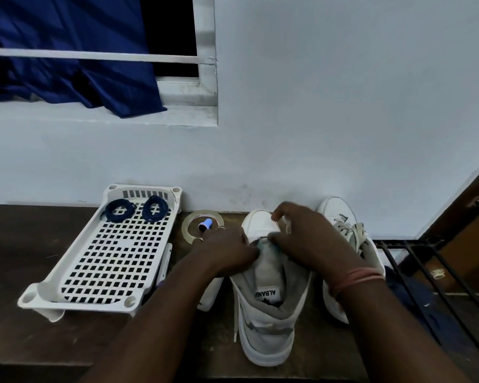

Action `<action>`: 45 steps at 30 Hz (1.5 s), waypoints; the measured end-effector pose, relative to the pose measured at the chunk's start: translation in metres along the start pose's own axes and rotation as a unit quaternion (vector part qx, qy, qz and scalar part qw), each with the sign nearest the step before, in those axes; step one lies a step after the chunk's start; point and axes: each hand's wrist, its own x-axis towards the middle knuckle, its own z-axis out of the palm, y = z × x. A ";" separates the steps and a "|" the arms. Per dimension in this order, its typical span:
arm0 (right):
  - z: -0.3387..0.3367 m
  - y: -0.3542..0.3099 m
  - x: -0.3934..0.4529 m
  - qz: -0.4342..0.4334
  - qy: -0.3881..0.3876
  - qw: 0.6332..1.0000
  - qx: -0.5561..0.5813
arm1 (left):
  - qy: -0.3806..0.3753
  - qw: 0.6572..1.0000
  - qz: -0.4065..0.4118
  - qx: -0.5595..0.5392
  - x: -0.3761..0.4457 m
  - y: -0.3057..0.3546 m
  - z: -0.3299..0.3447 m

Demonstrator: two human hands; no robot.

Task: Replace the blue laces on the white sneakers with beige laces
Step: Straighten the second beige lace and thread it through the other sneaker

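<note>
Both grips, left hand [227, 251] and right hand [306, 239], pinched on the beige lace [277, 221] at the near sneaker's [266, 322] lowest eyelets.

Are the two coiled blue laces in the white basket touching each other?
Apart. The head view shows the left blue lace coil and the right blue lace coil lying side by side in the white basket, with a strip of bare basket floor between them.

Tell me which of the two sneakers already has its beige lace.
The far right sneaker by the wall: beige lace crosses its front. The sneaker under both hands shows only a loose lace end.
</note>
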 end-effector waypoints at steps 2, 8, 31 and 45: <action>0.016 -0.002 -0.002 -0.032 -0.005 0.994 -0.100 | 0.025 0.999 -0.001 0.037 -0.001 0.001 0.000; 0.037 -0.003 0.003 -0.001 -0.004 0.996 -0.090 | 0.052 0.997 0.051 -0.002 -0.007 0.007 0.001; 0.009 -0.008 0.008 0.158 0.033 0.957 0.241 | 0.471 0.741 0.163 -0.450 -0.027 -0.029 -0.083; -0.042 -0.019 0.000 0.116 -0.003 0.879 0.463 | 0.289 0.799 0.122 -0.512 -0.033 -0.019 -0.081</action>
